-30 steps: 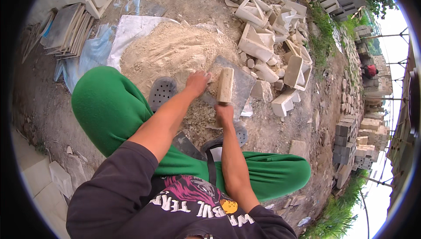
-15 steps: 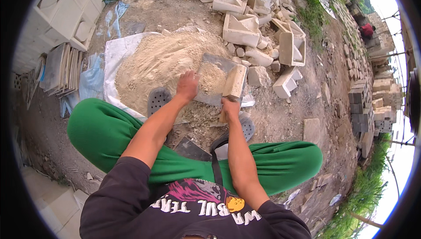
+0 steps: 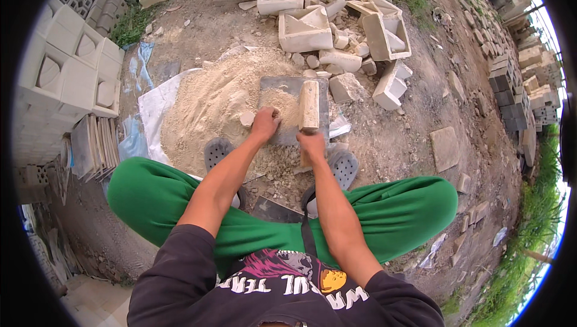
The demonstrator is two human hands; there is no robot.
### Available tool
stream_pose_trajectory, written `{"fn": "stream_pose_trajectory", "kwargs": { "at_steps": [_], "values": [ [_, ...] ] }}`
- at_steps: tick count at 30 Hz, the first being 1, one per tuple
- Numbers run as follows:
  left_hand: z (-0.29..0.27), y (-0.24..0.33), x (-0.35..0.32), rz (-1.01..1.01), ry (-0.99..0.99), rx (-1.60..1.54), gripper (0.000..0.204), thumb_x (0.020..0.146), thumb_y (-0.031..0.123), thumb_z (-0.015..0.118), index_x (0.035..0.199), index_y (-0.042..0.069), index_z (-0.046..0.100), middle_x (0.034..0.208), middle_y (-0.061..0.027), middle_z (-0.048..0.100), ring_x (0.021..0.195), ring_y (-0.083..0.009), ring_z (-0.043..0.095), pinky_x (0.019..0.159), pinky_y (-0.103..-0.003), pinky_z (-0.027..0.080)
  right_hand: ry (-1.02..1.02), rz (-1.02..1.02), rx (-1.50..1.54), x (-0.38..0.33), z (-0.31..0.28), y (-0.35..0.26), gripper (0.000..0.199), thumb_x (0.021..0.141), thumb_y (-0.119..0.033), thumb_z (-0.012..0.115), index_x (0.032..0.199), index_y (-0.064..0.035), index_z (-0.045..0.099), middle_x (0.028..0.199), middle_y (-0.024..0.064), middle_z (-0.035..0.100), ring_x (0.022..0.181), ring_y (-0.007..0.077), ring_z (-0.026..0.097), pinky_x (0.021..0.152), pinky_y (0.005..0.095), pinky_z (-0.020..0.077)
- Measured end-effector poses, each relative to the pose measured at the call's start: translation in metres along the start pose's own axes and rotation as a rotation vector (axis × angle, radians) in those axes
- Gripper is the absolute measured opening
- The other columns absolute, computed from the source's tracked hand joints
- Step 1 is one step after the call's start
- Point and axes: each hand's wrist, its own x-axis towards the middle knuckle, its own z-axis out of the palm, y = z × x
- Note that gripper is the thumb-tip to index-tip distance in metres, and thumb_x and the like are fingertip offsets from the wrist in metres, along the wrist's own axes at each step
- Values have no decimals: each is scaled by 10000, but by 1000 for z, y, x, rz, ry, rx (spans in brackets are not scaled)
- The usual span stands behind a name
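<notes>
My right hand (image 3: 311, 145) is closed round the handle of a wooden mallet (image 3: 309, 106). Its thick, block-like head lies over the right part of a dark flat slab (image 3: 324, 91). On that slab sits a small heap of crushed pale material (image 3: 281, 103). My left hand (image 3: 265, 124) rests at the heap's near left edge, fingers curled in; whatever they hold is hidden. Just left of it a pale chunk (image 3: 247, 118) lies on a large pile of sandy powder (image 3: 207, 102), spread over a white sheet (image 3: 152, 108).
Broken pale moulded blocks (image 3: 305, 30) and rubble lie beyond the slab. Stacked pale blocks (image 3: 66, 57) and thin boards (image 3: 96, 141) stand at the left, grey bricks (image 3: 508, 90) at the right. My grey clogs (image 3: 344, 168) flank the near side of the slab.
My left hand has moved right to the heap on the slab and its fingers have curled. The pale chunk now shows beside it. The mallet stays in my right hand, turned more upright in view.
</notes>
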Motion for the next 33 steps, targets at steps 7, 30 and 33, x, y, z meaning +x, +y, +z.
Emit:
{"fn": "stream_pose_trajectory", "kwargs": {
  "at_steps": [7,30,33],
  "values": [
    [-6,15,-4,79,167,60,342,812,157,757,1118,18,697,1097,-208,621,1080,-364,603,923,-429,511,35,23,-80,17,1,20,352,705,-188,755,945,67,719,779,142,721,563,227,687,524,353,559],
    [-39,-35,-46,52,428,354,326,856,212,660,1167,115,681,1325,-103,569,1310,-281,455,1109,-449,336,-46,-271,-39,-46,8,-87,280,756,-187,724,878,63,691,682,114,679,530,181,642,526,349,509],
    [-39,-38,-59,0,378,379,384,869,227,640,1234,109,644,1327,-126,565,1310,-291,458,1119,-449,327,-47,-354,-66,-52,12,-102,208,775,-142,701,803,62,669,581,73,628,493,166,620,477,336,474]
  ]
}}
